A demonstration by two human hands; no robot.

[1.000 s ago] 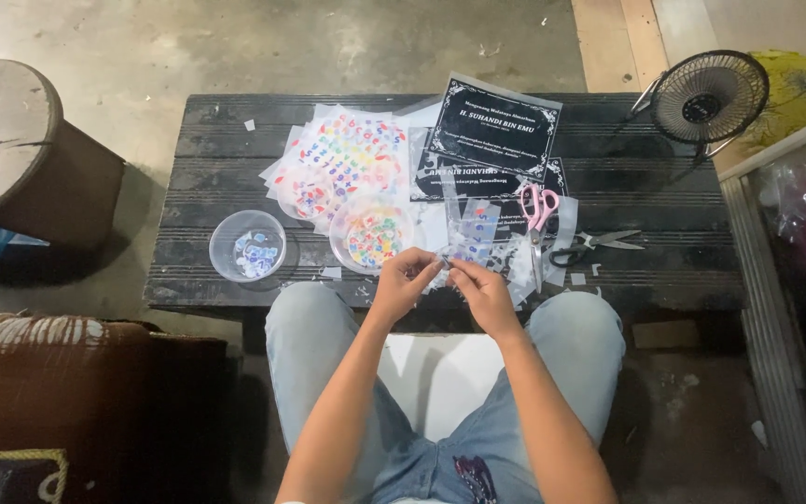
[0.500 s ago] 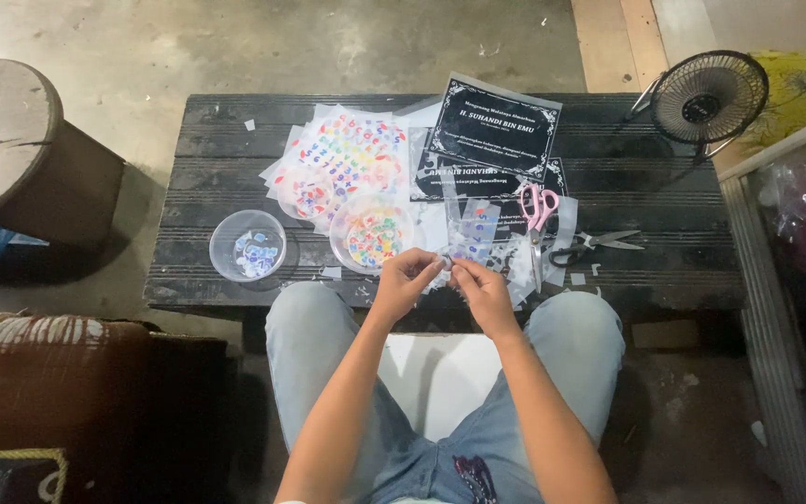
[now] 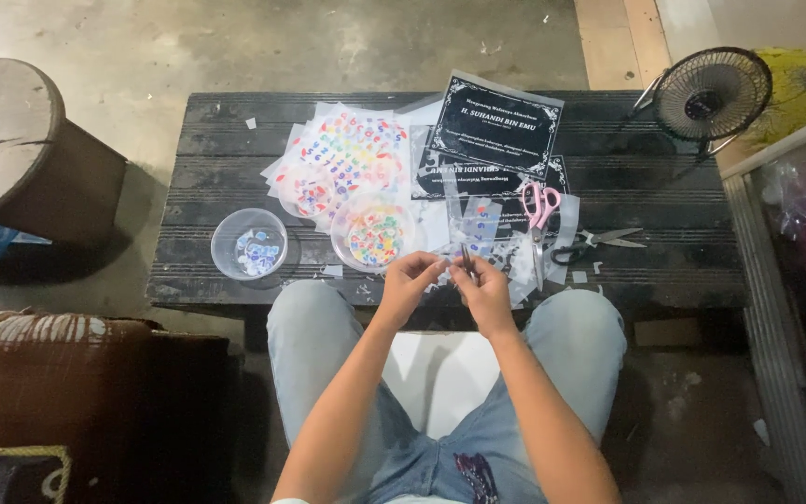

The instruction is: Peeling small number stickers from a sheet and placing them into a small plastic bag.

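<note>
My left hand (image 3: 411, 280) and my right hand (image 3: 483, 283) meet over the near edge of a low black table (image 3: 655, 177), fingertips pinched together. My right hand grips thin metal tweezers (image 3: 465, 255). My left hand pinches something too small to make out, against the tweezers' tip. Just beyond my hands lies a small clear bag (image 3: 479, 222) of coloured bits. A clear round bowl (image 3: 377, 232) with colourful letter pieces stands to the left of it.
Sheets of coloured letter stickers (image 3: 345, 157), a second clear bowl (image 3: 250, 245), black printed cards (image 3: 497, 124), pink-handled scissors (image 3: 540, 218) and black scissors (image 3: 601, 242) lie on the table. A small fan (image 3: 712, 93) stands at right. A round stool (image 3: 22, 149) is at left.
</note>
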